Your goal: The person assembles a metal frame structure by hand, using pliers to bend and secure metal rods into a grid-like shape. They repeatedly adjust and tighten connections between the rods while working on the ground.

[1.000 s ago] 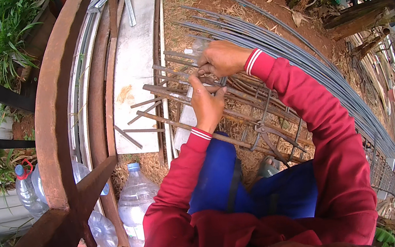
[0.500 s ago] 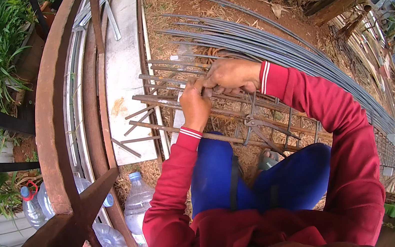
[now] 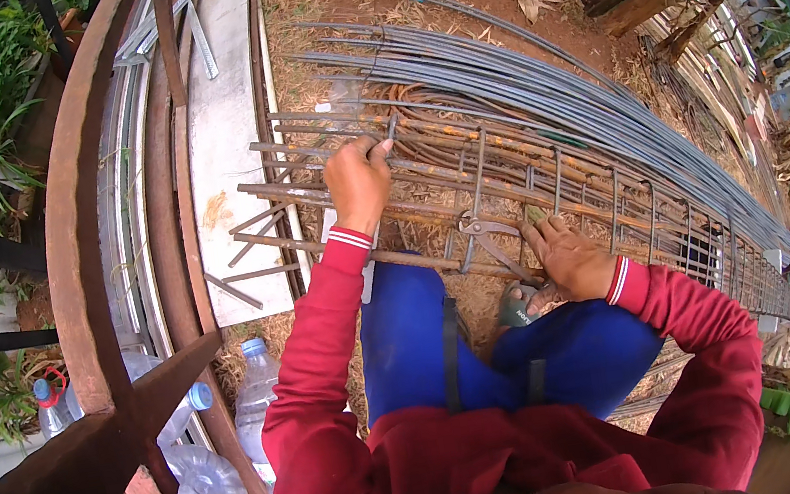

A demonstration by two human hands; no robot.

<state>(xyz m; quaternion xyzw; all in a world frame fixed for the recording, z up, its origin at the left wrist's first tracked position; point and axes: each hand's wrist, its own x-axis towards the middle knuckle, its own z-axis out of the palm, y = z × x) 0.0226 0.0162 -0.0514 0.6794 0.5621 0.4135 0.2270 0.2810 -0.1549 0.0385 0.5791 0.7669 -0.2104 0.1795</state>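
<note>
My left hand (image 3: 358,181) is closed around a bent steel stirrup (image 3: 390,127), near the left end of a rusty rebar cage (image 3: 426,177). Its thumb points up along the steel; whether tie wire is also pinched there is hidden. My right hand (image 3: 571,261) rests over the handles of a pair of pincers (image 3: 488,228), fingers on the upper handle and thumb by the lower one. The pincers' jaws lie against the cage by another stirrup (image 3: 478,170). The handle ends are hidden under my palm.
Long grey rebars (image 3: 490,62) lie beyond the cage, beside a coil of rusty wire (image 3: 425,101). A pale board (image 3: 228,139) with loose short bars stands left. Plastic bottles (image 3: 255,388) and a brown metal frame (image 3: 76,241) are at the lower left.
My right hand has left my left hand and come down to the right onto the pincers, which have turned slightly. My left hand stays at the cage's left end. The view has shifted a little.
</note>
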